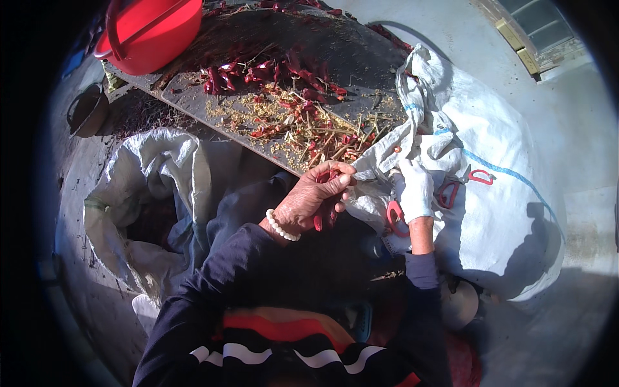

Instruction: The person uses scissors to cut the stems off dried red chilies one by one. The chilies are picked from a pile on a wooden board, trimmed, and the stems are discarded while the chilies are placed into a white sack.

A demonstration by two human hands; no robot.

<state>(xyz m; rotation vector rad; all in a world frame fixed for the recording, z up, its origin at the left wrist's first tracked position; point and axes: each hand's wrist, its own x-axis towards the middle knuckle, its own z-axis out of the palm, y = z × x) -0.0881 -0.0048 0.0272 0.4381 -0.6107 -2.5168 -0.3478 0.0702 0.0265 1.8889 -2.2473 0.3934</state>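
My left hand (314, 196), bare with a white bead bracelet, is closed around several dried red chili peppers (325, 213) near the board's front corner. To its right, my right hand (415, 191) wears a white glove and lies against the white woven sack (488, 213). Red-handled scissors (396, 218) hang just below and left of the glove; whether the fingers hold them is hidden. More red handles (449, 194) rest on the sack to the right. Yellow seeds (232, 116), stems (333, 140) and red chili pieces (261, 72) lie scattered on the dark board (367, 63).
A red plastic basin (154, 38) stands on the board's far left. An open white woven sack (188, 164) is at the left, below a dark bucket (89, 113). A blue cord (508, 171) crosses the large sack at the right.
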